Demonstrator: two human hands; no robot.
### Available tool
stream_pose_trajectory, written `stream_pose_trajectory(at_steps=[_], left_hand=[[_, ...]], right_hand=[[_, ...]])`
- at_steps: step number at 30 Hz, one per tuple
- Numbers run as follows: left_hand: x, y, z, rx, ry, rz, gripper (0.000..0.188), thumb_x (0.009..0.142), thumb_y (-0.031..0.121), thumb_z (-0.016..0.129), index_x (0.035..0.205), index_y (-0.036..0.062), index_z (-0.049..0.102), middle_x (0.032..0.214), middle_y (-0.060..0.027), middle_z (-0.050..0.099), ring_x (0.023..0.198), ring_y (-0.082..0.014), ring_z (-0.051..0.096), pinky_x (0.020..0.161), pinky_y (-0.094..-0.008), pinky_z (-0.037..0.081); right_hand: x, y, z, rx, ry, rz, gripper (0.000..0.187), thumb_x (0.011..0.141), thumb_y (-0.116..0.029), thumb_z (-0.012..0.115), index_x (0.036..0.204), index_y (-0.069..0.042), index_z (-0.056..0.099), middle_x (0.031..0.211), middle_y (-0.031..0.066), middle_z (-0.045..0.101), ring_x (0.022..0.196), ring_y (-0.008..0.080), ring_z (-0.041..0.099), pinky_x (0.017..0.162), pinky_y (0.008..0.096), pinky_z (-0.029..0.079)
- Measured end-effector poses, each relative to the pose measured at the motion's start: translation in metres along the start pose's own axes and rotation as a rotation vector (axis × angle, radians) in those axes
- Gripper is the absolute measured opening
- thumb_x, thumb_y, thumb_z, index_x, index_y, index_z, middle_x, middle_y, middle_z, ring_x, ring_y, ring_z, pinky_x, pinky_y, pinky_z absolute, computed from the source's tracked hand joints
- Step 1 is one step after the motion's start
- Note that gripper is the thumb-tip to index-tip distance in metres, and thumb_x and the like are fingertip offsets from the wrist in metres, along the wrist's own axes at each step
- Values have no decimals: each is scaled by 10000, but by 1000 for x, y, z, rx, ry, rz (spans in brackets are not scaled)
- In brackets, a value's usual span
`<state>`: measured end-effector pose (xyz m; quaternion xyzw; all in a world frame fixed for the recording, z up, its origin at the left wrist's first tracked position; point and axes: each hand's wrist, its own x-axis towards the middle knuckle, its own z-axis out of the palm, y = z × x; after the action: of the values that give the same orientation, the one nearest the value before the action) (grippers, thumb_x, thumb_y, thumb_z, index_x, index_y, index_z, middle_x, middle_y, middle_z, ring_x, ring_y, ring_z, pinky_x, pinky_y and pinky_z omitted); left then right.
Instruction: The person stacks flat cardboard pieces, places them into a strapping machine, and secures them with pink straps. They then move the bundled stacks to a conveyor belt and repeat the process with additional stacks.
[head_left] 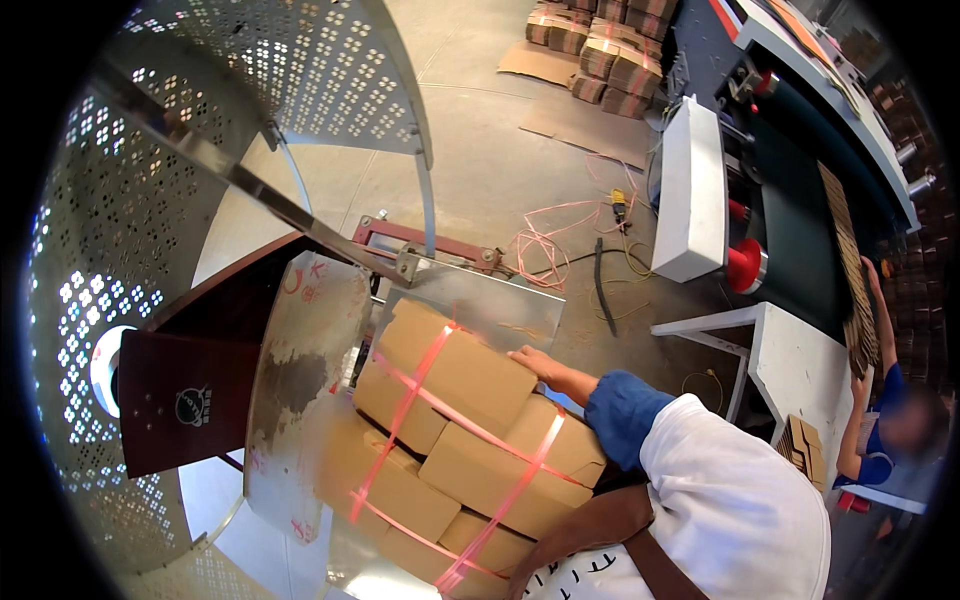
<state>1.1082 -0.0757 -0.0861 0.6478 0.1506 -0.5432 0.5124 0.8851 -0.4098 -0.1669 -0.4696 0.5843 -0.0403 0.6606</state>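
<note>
A large bundle of folded brown cardboard boxes [505, 470], tied crosswise with pink plastic strap, lies tilted in front of me. My right hand [538, 366], below a blue cuff, grips the bundle's far right edge; its fingers show only in part. My left hand does not show. Left of the bundle stands a worn metal plate [305, 380] with red marks, beside a dark red machine housing [185, 405]. Beyond the bundle lies a flat metal tabletop [500, 303].
A curved perforated metal guard [330, 80] and a metal arch [250, 185] rise at left. Loose pink strap [540, 250] and cables lie on the floor. At right, a co-worker [880, 440] holds a cardboard stack [850, 270] by a conveyor machine [800, 190]. Tied bundles [620, 55] stand behind.
</note>
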Motion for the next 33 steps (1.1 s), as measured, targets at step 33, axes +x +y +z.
stream_pose_trajectory(at_steps=[33], left_hand=[[104, 162, 651, 480, -855, -36, 646, 962, 561, 412, 1342, 46, 495, 1234, -78, 604, 1072, -198, 601, 888, -332, 508]], right_hand=[[-217, 27, -557, 866, 765, -145, 462, 964, -429, 490, 1201, -34, 530, 1042, 74, 617, 931, 221, 602, 787, 412, 477]])
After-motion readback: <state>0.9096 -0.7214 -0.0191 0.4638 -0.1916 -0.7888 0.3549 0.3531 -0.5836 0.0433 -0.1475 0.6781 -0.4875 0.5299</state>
